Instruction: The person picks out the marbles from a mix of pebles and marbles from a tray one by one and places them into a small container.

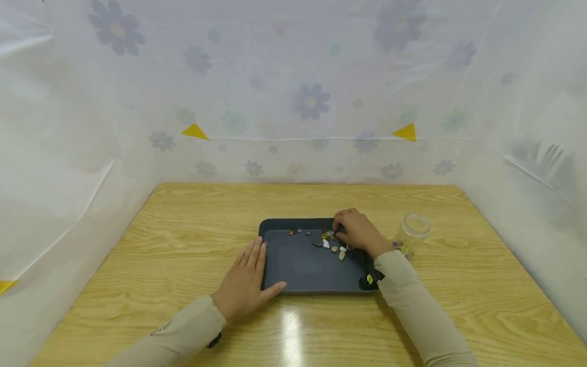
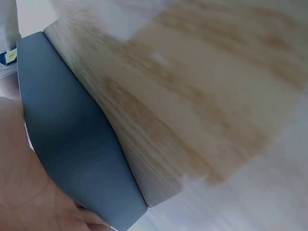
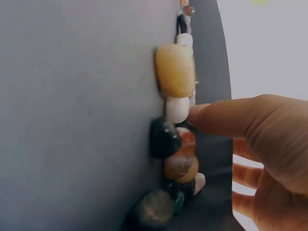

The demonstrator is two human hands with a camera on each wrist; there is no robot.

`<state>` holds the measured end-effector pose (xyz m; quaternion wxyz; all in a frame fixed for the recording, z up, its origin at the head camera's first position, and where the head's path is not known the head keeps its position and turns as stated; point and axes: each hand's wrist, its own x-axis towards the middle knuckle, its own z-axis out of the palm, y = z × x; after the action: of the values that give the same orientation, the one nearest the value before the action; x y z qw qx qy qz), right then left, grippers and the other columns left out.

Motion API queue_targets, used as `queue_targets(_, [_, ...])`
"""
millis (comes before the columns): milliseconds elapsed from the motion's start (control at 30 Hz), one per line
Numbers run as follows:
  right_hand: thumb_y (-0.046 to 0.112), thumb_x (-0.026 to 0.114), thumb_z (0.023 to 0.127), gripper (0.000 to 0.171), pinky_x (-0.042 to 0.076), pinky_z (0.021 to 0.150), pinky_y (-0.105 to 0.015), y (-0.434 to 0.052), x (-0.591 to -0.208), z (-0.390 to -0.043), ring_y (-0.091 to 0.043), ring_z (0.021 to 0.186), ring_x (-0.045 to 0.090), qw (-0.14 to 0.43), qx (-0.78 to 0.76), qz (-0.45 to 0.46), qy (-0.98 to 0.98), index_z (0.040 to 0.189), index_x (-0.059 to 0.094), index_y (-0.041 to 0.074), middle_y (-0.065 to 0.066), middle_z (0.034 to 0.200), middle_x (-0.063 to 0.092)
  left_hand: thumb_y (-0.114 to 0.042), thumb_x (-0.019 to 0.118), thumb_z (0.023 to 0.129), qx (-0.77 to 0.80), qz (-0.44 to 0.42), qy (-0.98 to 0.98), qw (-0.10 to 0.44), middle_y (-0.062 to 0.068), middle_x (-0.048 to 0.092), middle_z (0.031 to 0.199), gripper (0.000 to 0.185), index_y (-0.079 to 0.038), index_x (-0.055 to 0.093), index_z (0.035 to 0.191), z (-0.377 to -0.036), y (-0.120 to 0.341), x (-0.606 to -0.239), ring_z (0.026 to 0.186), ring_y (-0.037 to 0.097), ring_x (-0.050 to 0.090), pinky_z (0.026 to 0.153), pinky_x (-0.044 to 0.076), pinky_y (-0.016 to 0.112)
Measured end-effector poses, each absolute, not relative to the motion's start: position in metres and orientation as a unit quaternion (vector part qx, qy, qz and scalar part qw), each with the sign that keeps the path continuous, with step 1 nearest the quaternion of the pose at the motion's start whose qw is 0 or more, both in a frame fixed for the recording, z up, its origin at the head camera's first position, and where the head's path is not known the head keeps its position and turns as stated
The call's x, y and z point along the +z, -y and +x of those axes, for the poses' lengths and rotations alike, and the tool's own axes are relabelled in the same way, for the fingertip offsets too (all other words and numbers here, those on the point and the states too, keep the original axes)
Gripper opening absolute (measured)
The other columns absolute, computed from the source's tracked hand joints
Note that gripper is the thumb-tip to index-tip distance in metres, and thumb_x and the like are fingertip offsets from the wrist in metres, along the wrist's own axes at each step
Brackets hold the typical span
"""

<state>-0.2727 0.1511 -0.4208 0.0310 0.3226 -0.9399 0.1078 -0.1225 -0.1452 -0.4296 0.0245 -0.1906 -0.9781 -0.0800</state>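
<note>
A dark grey rectangular tray [image 1: 302,270] lies on the wooden table. My left hand [image 1: 245,285] rests along its left edge, fingers straight and thumb spread toward the front rim. Over the far right part of the tray is my right hand [image 1: 359,232], bent down among small polished stones [image 1: 326,243]. In the right wrist view, one fingertip [image 3: 197,115] touches beside a white stone [image 3: 178,109]. A yellowish stone [image 3: 174,70], a dark green stone [image 3: 163,138] and others lie around it. Whether that fingertip pinches anything is hidden.
A clear, lidless jar [image 1: 416,225] stands right of the tray, with several small colourful pieces [image 1: 403,249] showing at its base. A few stones [image 1: 295,231] lie along the tray's back wall. White floral sheeting [image 1: 312,158] encloses the table's back and sides.
</note>
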Motion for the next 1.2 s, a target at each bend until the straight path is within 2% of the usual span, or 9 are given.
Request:
queue_targets(167, [0.012,0.07,0.087,0.007,0.045,0.086,-0.055,-0.151,-0.413,-0.273,-0.038,0.114,0.05,0.041,0.113,0.327,0.937,0.094,0.069,0.013,-0.011,0.116,0.062,-0.069,0.038,0.092,-0.079,-0.193,0.977,0.03,0.025,0.013,0.156,0.096,0.008,0.022,0.149,-0.122,0.145,-0.429,0.144,0.039,0.017,0.114,0.023,0.053])
queue_targets(400, [0.016,0.07,0.089,0.011,0.041,0.095,-0.059,-0.151,-0.392,-0.265,-0.04,0.122,0.046,0.051,0.117,0.32,0.939,0.099,0.068,0.012,-0.016,0.129,0.056,-0.068,0.038,0.092,-0.077,-0.197,0.977,0.034,0.026,0.013,0.156,0.096,0.008,0.023,0.148,-0.123,0.146,-0.429,0.144,0.04,0.018,0.114,0.022,0.052])
queue_targets(700, [0.018,0.071,0.089,0.011,0.04,0.1,-0.055,-0.162,-0.353,-0.245,-0.038,0.124,0.046,0.09,0.138,0.337,0.927,0.097,0.069,0.01,-0.017,0.132,0.055,-0.066,0.04,0.093,-0.083,-0.2,0.976,0.033,0.027,0.014,0.156,0.095,0.009,0.023,0.148,-0.123,0.145,-0.427,0.143,0.041,0.017,0.114,0.022,0.053])
queue_targets(867, [0.017,0.071,0.089,0.012,0.039,0.1,-0.054,-0.18,-0.342,-0.237,-0.038,0.123,0.045,0.129,0.154,0.343,0.918,0.097,0.068,0.009,-0.017,0.131,0.055,-0.066,0.041,0.093,-0.087,-0.203,0.975,0.037,0.028,0.015,0.155,0.094,0.009,0.024,0.148,-0.123,0.144,-0.426,0.143,0.041,0.018,0.114,0.023,0.053])
queue_targets(1200, [0.004,0.073,0.083,0.013,0.038,0.095,-0.058,-0.23,-0.327,-0.211,-0.041,0.119,0.045,0.207,0.195,0.322,0.903,0.094,0.066,0.007,-0.022,0.127,0.056,-0.068,0.037,0.093,-0.083,-0.2,0.976,0.026,0.027,0.013,0.156,0.095,0.008,0.022,0.148,-0.123,0.145,-0.427,0.144,0.04,0.017,0.115,0.021,0.052])
